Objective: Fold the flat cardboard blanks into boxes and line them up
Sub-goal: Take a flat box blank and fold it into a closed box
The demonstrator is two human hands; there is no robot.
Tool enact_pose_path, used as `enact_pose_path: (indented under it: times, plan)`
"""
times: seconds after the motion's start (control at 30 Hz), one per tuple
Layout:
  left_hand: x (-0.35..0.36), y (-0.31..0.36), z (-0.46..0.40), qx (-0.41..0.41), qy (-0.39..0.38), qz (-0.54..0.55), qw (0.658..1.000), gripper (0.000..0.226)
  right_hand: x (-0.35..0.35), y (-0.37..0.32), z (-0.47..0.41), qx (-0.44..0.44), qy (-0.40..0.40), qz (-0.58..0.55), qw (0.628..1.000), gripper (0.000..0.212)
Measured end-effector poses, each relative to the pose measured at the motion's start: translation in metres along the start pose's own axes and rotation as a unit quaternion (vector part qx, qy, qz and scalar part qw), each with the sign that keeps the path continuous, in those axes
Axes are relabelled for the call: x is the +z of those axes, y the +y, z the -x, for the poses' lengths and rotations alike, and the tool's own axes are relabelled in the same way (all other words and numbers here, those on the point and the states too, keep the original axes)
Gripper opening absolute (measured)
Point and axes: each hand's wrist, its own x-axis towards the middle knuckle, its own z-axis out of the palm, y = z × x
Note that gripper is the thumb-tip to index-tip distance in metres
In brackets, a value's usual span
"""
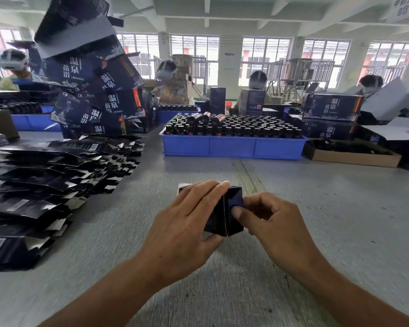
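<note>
A small dark blue box (224, 215) lies on the grey table in front of me, partly folded. My left hand (187, 223) grips it from above, fingers curled over its top and thumb under its near edge. My right hand (269, 220) pinches the box's right end flap, thumb pressed on the flap. A large heap of flat dark blanks (52, 182) lies at the left of the table. Behind the heap, folded dark boxes (97, 88) with white characters are stacked high and leaning.
A blue tray (232, 145) full of small dark bottles stands straight ahead. A shallow brown carton (350, 154) and more printed boxes (331, 112) sit at the right. Several people with headsets work across the table.
</note>
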Motion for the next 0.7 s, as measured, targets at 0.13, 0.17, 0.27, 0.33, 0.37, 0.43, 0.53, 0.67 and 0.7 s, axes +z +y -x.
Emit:
enact_pose_path:
  times: [0.13, 0.17, 0.27, 0.33, 0.37, 0.43, 0.53, 0.67, 0.7]
  plan:
    - [0.000, -0.001, 0.000, -0.001, 0.009, 0.003, 1.000, 0.079, -0.004, -0.002, 0.000, 0.005, -0.017, -0.024, 1.000, 0.017]
    - [0.000, -0.002, 0.000, 0.004, 0.010, 0.002, 1.000, 0.079, -0.003, -0.003, 0.001, 0.002, -0.022, -0.027, 0.999, 0.028]
    - [0.002, -0.003, 0.000, 0.044, -0.017, -0.001, 0.999, 0.077, 0.002, -0.004, 0.002, 0.017, -0.050, -0.039, 0.998, 0.066]
    - [0.006, -0.002, 0.000, 0.083, -0.043, -0.006, 0.996, 0.077, 0.007, -0.003, 0.002, 0.045, -0.069, -0.056, 0.995, 0.075]
    - [0.007, -0.001, 0.000, 0.095, -0.048, -0.013, 0.994, 0.078, 0.008, -0.002, 0.000, 0.058, -0.068, -0.067, 0.994, 0.072]
    - [0.008, -0.002, 0.001, 0.070, -0.028, -0.020, 0.997, 0.082, 0.006, 0.001, -0.003, 0.090, -0.049, -0.091, 0.991, 0.067]
    - [0.004, -0.006, -0.001, -0.096, 0.065, 0.024, 0.993, 0.075, -0.001, 0.007, -0.009, 0.140, -0.032, -0.150, 0.978, 0.066]
    - [-0.011, -0.016, -0.010, -0.352, 0.069, 0.257, 0.897, 0.066, 0.000, 0.009, -0.009, 0.171, -0.080, -0.175, 0.966, 0.069]
    - [-0.014, -0.017, -0.012, -0.380, 0.049, 0.332, 0.862, 0.072, 0.002, 0.008, -0.007, 0.168, -0.099, -0.163, 0.967, 0.071]
